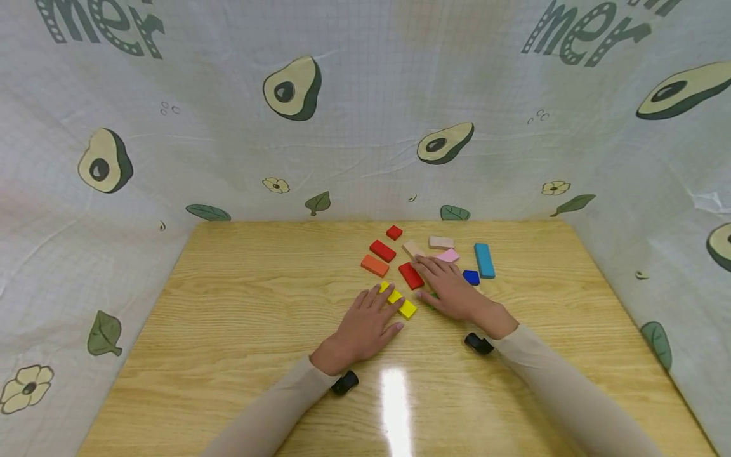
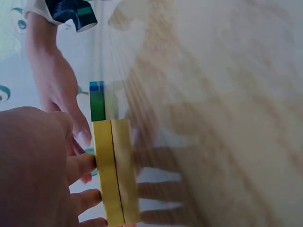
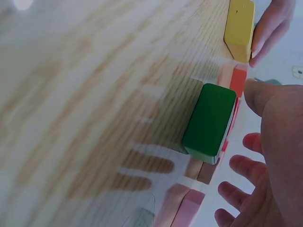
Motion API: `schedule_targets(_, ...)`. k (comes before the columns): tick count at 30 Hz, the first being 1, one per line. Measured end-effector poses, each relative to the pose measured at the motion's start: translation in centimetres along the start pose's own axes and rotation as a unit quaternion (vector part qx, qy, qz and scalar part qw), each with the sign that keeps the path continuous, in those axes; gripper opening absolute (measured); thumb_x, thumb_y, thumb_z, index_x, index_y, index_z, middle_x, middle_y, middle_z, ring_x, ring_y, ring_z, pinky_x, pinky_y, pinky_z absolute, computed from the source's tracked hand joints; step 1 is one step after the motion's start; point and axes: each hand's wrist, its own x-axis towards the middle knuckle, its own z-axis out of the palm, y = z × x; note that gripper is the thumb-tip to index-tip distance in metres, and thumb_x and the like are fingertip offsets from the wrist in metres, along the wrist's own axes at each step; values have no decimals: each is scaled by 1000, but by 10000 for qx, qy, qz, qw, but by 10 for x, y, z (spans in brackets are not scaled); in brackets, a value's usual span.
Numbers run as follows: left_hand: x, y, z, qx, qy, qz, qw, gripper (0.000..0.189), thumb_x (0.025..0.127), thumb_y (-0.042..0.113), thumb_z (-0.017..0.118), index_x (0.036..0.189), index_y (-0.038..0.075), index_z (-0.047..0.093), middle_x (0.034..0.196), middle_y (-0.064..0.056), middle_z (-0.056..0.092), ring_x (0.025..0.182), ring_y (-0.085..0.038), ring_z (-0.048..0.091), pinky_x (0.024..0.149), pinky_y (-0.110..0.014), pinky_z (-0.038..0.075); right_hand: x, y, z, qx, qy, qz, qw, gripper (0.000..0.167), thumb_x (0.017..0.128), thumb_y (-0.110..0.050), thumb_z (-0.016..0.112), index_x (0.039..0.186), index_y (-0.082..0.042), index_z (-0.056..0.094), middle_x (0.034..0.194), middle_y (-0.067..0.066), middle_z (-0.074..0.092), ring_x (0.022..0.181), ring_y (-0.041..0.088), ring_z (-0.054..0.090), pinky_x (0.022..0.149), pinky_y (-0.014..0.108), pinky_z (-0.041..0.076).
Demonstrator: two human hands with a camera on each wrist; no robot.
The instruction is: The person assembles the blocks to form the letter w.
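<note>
Fingers spread, my left hand (image 1: 362,329) lies over a long yellow block (image 1: 408,309). In the left wrist view its fingertips touch the side of that yellow block (image 2: 109,172). My right hand (image 1: 454,293) is stretched above a group of blocks, fingers loosely extended and gripping nothing. A green block (image 3: 210,122) sits beneath its palm, mostly hidden in the head view. Near its fingers are a red block (image 1: 410,277), a peach block (image 1: 412,249) and a pink block (image 1: 449,255). Whether those fingertips touch any block, I cannot tell.
Left of the group lie an orange block (image 1: 374,265), a long red block (image 1: 382,251) and a small red block (image 1: 394,232). A pale pink block (image 1: 441,242), a light blue block (image 1: 485,260) and a dark blue block (image 1: 471,277) are further right. A patterned curtain (image 1: 365,158) borders the wooden table (image 1: 257,304).
</note>
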Motion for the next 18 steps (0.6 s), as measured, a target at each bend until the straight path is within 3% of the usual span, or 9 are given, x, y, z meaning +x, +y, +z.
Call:
schedule_targets(4,1,0,-3,-29,16,-24,10000,58,114,51,37,163,23,44,175,-7,26,161,-34,25,130,-49,22,1,-1,0,-3,-5,-23,10000,68,107,-31,64,162,-1,39,168,20,37,152,44,36,122,66,27)
schedule_targets(9,4,3,-5,59,262,-136,9995,57,111,55,45,154,19,54,172,-8,33,156,-37,32,128,-50,26,2,-2,0,-38,-25,-3,10000,68,106,-32,65,162,-1,40,169,19,35,152,44,37,122,65,28)
schedule_targets(18,12,11,-2,599,617,-871,9925,80,100,71,54,152,10,50,158,-16,47,142,-35,46,120,-47,37,5,-3,0,8,-60,-58,10000,69,105,-32,66,162,-1,40,168,20,37,151,45,37,122,64,29)
